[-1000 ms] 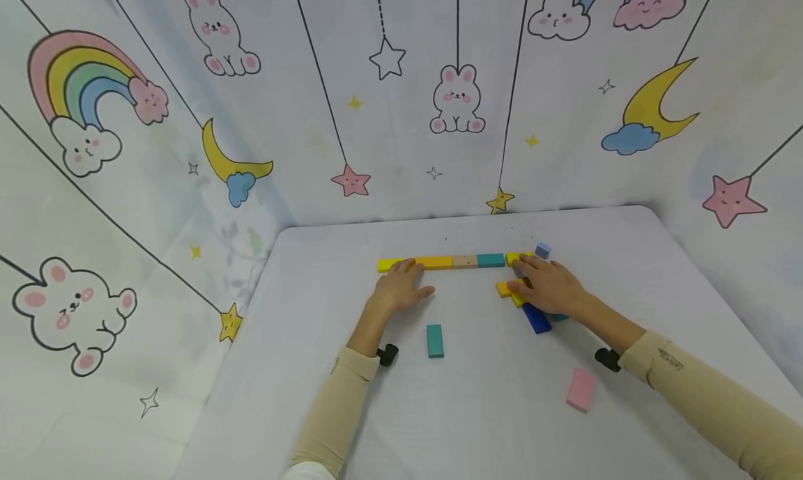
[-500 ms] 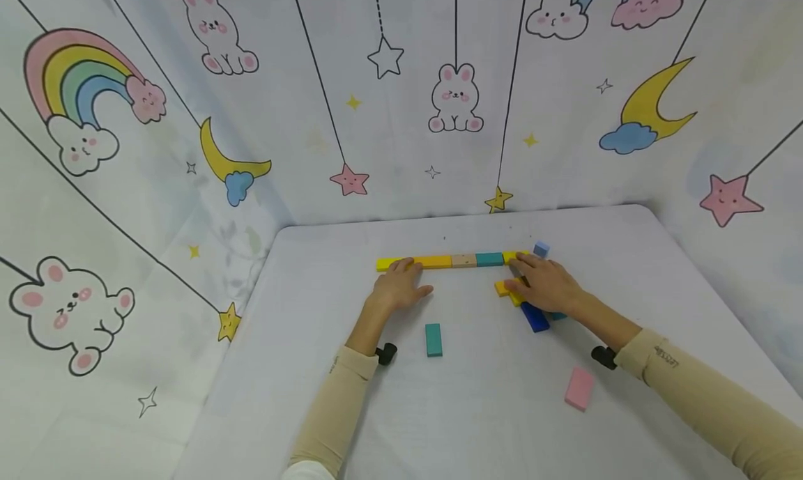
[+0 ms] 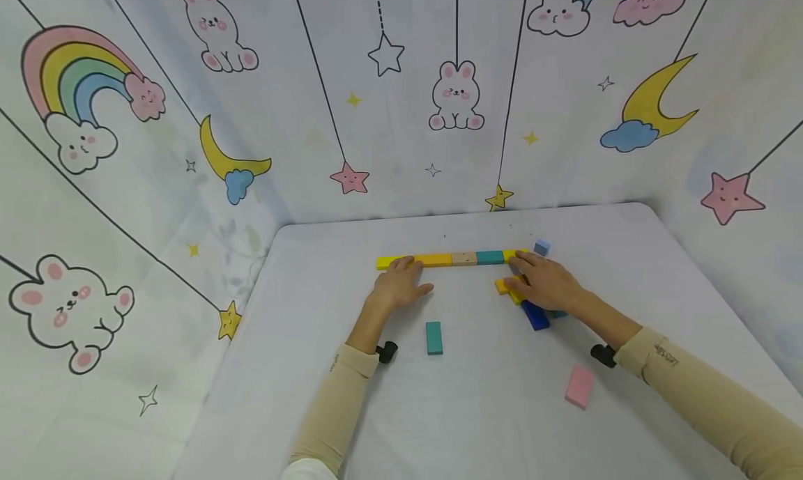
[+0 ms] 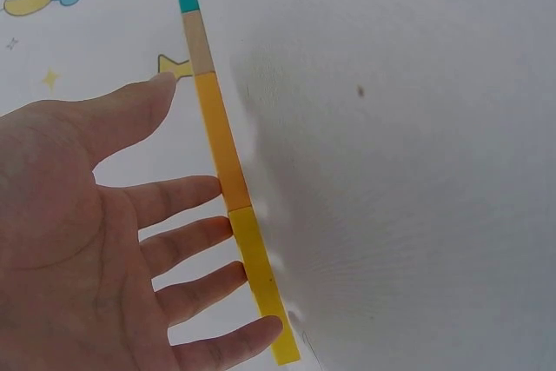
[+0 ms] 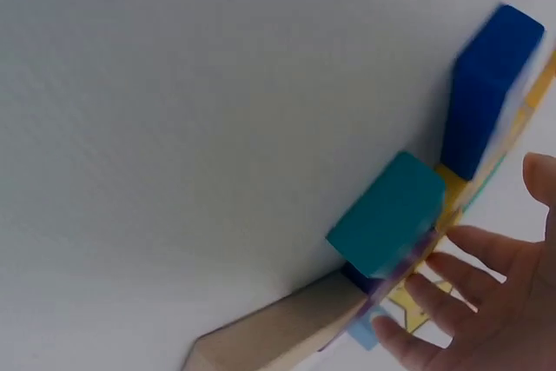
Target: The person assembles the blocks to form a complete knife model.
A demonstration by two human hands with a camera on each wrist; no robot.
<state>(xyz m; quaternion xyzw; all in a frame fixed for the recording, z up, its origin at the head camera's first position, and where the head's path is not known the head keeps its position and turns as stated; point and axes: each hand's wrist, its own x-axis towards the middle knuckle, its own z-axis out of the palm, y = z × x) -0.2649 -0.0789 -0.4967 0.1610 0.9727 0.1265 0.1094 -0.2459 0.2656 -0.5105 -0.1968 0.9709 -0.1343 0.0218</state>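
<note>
A straight row of blocks lies near the table's far side: yellow (image 4: pixel 261 275), orange (image 3: pixel 437 260), wood-coloured (image 3: pixel 464 258), teal (image 3: pixel 490 257) and a yellow one at the right end (image 3: pixel 511 256). My left hand (image 3: pixel 396 286) touches the row's left part with extended fingertips, thumb held apart. At the right end, my right hand (image 3: pixel 548 281) has its fingers on the end yellow block, partly covering it. Under and beside that hand lie a blue block (image 3: pixel 535 315), a teal block (image 5: pixel 391 215) and small yellow pieces (image 3: pixel 502 286).
A separate teal block (image 3: pixel 434 338) lies in the middle of the white table (image 3: pixel 301 327). Nearer the front right is a pink block (image 3: pixel 579 386). A small light-blue block (image 3: pixel 541 247) stands beyond my right hand. In the right wrist view a wood-coloured block (image 5: pixel 282 327) lies beside the pile.
The yellow block at the right end has moved left with my right hand, closing the small gap to the teal block. My left hand has stayed in place.
</note>
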